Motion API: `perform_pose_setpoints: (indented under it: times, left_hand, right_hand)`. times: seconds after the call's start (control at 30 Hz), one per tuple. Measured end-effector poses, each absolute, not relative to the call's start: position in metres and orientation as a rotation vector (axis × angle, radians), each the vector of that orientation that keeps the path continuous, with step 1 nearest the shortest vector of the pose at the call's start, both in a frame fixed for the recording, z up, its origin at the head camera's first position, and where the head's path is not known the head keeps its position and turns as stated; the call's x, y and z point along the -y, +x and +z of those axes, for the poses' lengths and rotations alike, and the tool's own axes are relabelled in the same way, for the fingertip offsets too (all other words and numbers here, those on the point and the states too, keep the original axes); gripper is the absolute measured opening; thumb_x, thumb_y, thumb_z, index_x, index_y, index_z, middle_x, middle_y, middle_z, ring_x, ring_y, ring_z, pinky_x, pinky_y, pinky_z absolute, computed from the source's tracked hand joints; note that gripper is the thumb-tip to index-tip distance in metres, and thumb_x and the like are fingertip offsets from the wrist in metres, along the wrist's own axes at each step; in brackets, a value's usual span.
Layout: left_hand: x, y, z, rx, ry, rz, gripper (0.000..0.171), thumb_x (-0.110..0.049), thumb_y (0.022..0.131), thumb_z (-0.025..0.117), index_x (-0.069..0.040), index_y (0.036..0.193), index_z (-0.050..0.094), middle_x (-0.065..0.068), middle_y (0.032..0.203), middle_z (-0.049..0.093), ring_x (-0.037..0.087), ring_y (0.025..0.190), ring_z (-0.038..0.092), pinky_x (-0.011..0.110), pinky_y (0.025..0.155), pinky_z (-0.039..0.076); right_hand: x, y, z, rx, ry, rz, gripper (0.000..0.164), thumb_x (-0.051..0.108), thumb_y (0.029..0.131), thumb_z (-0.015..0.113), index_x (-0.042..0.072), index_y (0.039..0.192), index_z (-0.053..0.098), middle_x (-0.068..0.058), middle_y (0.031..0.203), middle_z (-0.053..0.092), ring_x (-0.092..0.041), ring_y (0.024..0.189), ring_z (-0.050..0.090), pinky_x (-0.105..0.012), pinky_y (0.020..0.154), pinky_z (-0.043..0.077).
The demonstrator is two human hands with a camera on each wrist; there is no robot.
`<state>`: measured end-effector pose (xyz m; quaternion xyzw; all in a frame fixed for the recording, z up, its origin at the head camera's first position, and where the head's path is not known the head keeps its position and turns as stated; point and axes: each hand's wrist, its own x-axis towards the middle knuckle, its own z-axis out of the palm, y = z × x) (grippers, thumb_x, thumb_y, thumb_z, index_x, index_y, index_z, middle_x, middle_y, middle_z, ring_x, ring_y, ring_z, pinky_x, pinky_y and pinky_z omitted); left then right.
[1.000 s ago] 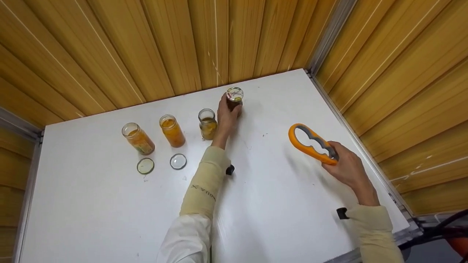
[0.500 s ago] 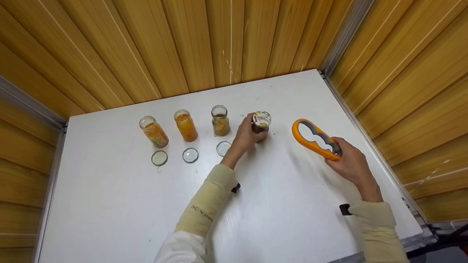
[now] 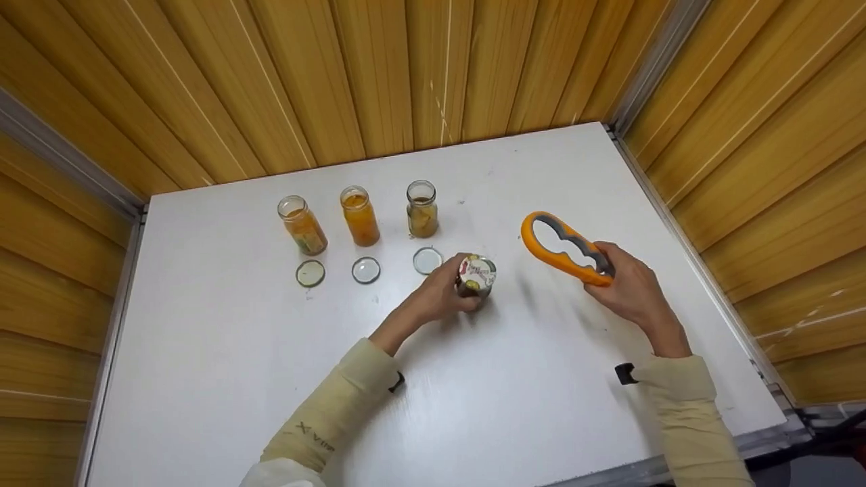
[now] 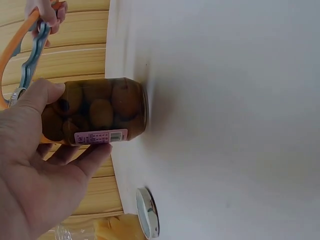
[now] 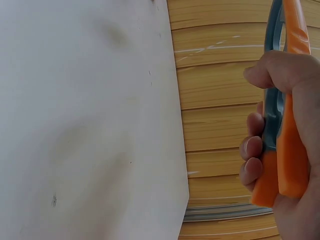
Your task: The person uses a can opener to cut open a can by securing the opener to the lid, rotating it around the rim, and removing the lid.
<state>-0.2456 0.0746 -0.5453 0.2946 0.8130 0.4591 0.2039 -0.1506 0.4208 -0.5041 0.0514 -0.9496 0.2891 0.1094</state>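
My left hand (image 3: 436,294) grips a glass jar (image 4: 100,107) of dark round pieces in liquid, fingers and thumb wrapped round its side. The jar stands upright, its base right at the table top, and wears a printed white lid (image 3: 477,272). Off to the right, my right hand (image 3: 634,289) holds an orange and grey jar opener (image 3: 558,261) by its handle end, raised over the table. The opener's scalloped inner edge points toward the jar, with a gap between them. In the right wrist view, the fingers curl round the orange handles (image 5: 292,165).
Three lidless jars stand in a row behind: two with orange contents, the left jar (image 3: 308,233) and middle jar (image 3: 362,222), then a yellowish one (image 3: 423,218). Before each lies a lid: left (image 3: 310,273), middle (image 3: 366,270), right (image 3: 427,260). Wood-patterned walls (image 3: 379,81) border the white table (image 3: 223,352).
My left hand has brought the lidded jar from the back of the table toward me, past the yellowish jar. My right hand keeps holding the jar opener, with little movement.
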Motion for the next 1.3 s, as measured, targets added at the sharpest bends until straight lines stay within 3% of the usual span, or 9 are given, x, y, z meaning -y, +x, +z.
perform_pose_setpoints:
  times: [0.53, 0.77, 1.0, 1.3]
  left_hand:
    - [0.014, -0.170, -0.564, -2.340, 0.742, 1.480, 0.075, -0.004, 0.080, 0.082, -0.003, 0.145, 0.045, 0.011, 0.139, 0.057, 0.023, 0.129, 0.055, 0.042, 0.109, 0.047]
    - [0.012, -0.168, -0.570, -2.398, 0.735, 1.477, 0.066, -0.009, 0.083, 0.083, -0.003, 0.140, 0.050, 0.009, 0.130, 0.054, 0.021, 0.124, 0.055, 0.039, 0.109, 0.046]
    - [0.006, -0.175, -0.571, -2.211, 0.572, 1.546, 0.071, -0.011, 0.088, 0.080, -0.008, 0.149, 0.043, 0.006, 0.143, 0.054, 0.018, 0.135, 0.050, 0.039, 0.117, 0.038]
    - [0.001, -0.175, -0.579, -2.187, 0.595, 1.626, 0.061, -0.013, 0.089, 0.079, -0.013, 0.143, 0.051, 0.006, 0.138, 0.060, 0.018, 0.127, 0.054, 0.039, 0.112, 0.041]
  right_hand:
    - [-0.362, -0.161, -0.502, 2.791, 0.411, 0.802, 0.057, 0.000, 0.076, 0.082, -0.003, 0.129, 0.060, -0.010, 0.092, 0.066, -0.021, 0.075, 0.055, -0.040, 0.067, 0.050]
    - [-0.313, -0.166, -0.497, 2.775, 0.621, 0.790, 0.060, 0.004, 0.075, 0.084, 0.000, 0.129, 0.061, -0.009, 0.092, 0.069, -0.018, 0.073, 0.057, -0.036, 0.065, 0.052]
    - [-0.277, -0.173, -0.494, 2.787, 0.745, 0.744, 0.060, 0.010, 0.075, 0.086, 0.007, 0.129, 0.062, -0.003, 0.096, 0.067, -0.017, 0.076, 0.059, -0.034, 0.066, 0.052]
    - [-0.257, -0.176, -0.498, 2.806, 0.853, 0.701, 0.060, 0.014, 0.075, 0.084, 0.008, 0.130, 0.061, -0.004, 0.103, 0.068, -0.018, 0.081, 0.060, -0.035, 0.066, 0.050]
